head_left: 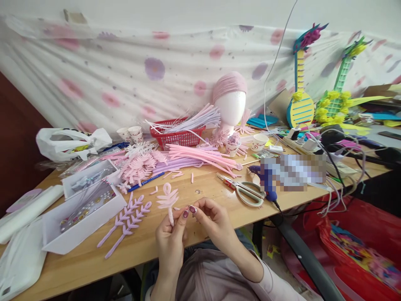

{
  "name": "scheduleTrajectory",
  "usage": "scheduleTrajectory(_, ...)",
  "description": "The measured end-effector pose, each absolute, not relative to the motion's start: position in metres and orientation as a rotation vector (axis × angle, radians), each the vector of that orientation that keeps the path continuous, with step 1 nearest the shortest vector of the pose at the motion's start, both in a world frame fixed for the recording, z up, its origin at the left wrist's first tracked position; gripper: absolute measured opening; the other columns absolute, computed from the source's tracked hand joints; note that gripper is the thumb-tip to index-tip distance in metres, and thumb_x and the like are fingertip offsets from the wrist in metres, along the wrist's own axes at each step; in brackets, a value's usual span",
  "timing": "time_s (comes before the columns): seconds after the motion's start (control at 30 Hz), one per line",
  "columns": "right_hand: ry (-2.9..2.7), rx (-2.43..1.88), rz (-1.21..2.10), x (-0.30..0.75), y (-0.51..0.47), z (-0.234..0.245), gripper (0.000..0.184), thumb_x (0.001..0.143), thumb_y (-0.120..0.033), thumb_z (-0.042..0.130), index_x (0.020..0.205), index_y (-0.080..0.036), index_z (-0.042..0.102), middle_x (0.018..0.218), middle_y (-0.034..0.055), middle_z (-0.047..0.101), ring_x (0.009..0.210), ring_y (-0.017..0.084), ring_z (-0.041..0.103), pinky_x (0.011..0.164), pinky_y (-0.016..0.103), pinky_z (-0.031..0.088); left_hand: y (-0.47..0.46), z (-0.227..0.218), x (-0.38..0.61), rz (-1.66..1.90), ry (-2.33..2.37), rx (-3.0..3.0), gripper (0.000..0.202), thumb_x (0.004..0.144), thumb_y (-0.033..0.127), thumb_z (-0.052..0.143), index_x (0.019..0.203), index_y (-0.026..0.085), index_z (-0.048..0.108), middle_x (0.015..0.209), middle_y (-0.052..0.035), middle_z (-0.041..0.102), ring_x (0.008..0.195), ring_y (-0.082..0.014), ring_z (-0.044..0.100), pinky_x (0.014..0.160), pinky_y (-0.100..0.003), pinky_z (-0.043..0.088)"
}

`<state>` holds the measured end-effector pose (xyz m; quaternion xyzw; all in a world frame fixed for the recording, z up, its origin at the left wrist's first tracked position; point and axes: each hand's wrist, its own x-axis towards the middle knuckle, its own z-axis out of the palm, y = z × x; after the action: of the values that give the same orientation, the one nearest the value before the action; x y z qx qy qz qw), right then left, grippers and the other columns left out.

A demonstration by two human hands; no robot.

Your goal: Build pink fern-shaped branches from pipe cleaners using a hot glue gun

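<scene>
My left hand (172,238) is closed around the stem of a pale pink pipe-cleaner leaf sprig (168,197), which stands upright with a loop at its top. Thumb to thumb with it, my right hand (216,219) is closed in a pinch; whatever its fingertips hold is too small to make out. Left of my hands, two lilac pipe-cleaner sprigs (128,225) lie on the table (94,267). Short pink offcuts (192,178) are scattered just beyond. To the right lie scissors (246,190) with pale handles and a blue glue gun (266,182).
White boxes (84,221) of beads stand at the left. Behind are a pile of pink sprigs (138,165), pink pipe cleaners (200,156), a red basket (178,138) and a foam head (231,106). Cables (338,154) cross the right side; a red bag (328,246) sits below.
</scene>
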<state>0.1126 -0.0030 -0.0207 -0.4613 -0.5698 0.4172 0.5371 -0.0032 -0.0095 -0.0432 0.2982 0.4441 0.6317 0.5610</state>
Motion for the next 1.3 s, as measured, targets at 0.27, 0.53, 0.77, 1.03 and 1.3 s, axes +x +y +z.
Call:
scheduleTrajectory(0.27, -1.677, -1.034, 0.961, 0.139, -0.001, -0.003, 0.027, 0.089, -0.041, 0.056, 0.076, -0.018, 0.061, 0.068, 0.0003, 0.058, 0.064, 0.013, 0.05, 0.062, 0.025, 0.04, -0.009, -0.03, -0.008, 1.312, 1.018, 0.742, 0.045, 0.054, 0.052, 0.081, 0.068, 0.012, 0.066, 0.043, 0.0119, 0.026, 0.037, -0.0013, 0.018, 0.035, -0.016, 0.015)
scheduleTrajectory(0.53, -1.879, -1.049, 0.876, 0.152, 0.0, 0.006, 0.01, 0.09, -0.022, 0.054, 0.082, -0.019, 0.06, 0.077, 0.001, 0.062, 0.073, 0.015, 0.055, 0.069, 0.026, 0.042, -0.006, -0.031, -0.009, 1.122, 1.024, 0.858, 0.047, 0.057, 0.053, 0.08, 0.074, 0.015, 0.059, 0.047, 0.0118, 0.033, 0.036, 0.0001, 0.019, 0.036, -0.015, 0.012)
scheduleTrajectory(0.77, -1.872, -1.089, 0.83, 0.151, -0.001, 0.006, 0.01, 0.089, -0.018, 0.054, 0.08, -0.019, 0.059, 0.076, 0.0012, 0.062, 0.071, 0.015, 0.054, 0.067, 0.026, 0.041, -0.009, -0.032, -0.006, 1.264, 1.063, 0.84, 0.046, 0.056, 0.052, 0.081, 0.072, 0.014, 0.058, 0.047, 0.0119, 0.032, 0.036, -0.0006, 0.022, 0.037, -0.015, 0.015)
scheduleTrajectory(1.03, -1.838, -1.102, 0.745, 0.145, -0.001, -0.001, 0.01, 0.09, -0.019, 0.053, 0.081, -0.02, 0.059, 0.077, 0.0016, 0.062, 0.073, 0.016, 0.056, 0.069, 0.027, 0.043, -0.01, -0.029, 0.001, 1.294, 1.078, 0.774, 0.047, 0.059, 0.054, 0.078, 0.074, 0.016, 0.053, 0.043, 0.0136, 0.027, 0.036, -0.0018, 0.019, 0.037, -0.015, 0.015)
scheduleTrajectory(1.3, -2.051, -1.189, 1.132, 0.25, -0.04, 0.027, 0.028, 0.09, -0.039, 0.053, 0.081, -0.022, 0.074, 0.074, 0.0053, 0.072, 0.067, 0.019, 0.066, 0.064, 0.028, 0.052, -0.009, -0.03, 0.0, 1.274, 1.113, 0.76, 0.047, 0.059, 0.053, 0.077, 0.076, 0.016, 0.054, 0.046, 0.0138, 0.027, 0.037, -0.0016, 0.017, 0.037, -0.014, 0.015)
